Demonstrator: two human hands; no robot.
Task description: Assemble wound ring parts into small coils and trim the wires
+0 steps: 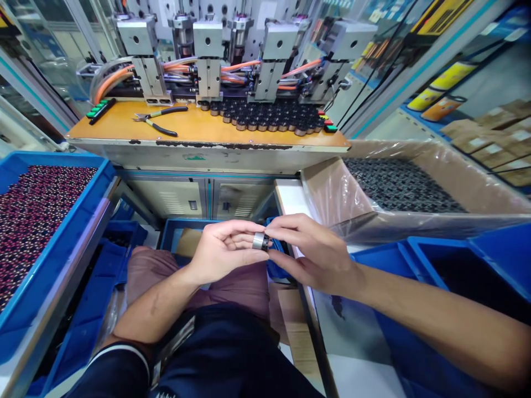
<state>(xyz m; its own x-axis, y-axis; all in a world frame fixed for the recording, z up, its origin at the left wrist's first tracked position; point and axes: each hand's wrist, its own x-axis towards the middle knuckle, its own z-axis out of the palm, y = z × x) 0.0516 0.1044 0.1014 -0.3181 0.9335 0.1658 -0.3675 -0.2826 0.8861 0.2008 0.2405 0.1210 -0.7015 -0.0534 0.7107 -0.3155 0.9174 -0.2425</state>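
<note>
Between my two hands, above my lap, is a small silver metal ring-shaped part (259, 241) with a black end facing right. My left hand (226, 249) is closed on it, thumb below and fingers behind and above. From the right, the fingertips of my right hand (313, 249) pinch at the black end of the same part. Beyond the hands, rows of similar black-topped metal cylinders (269, 117) stand on the orange worktop (199, 127).
Pliers (160, 119) lie on the worktop below a machine with metal blocks (209, 58). At left stands a blue bin (78, 213) of small dark-and-red parts. A plastic-lined carton (489, 193) of dark parts sits at right, near blue bins (418, 265).
</note>
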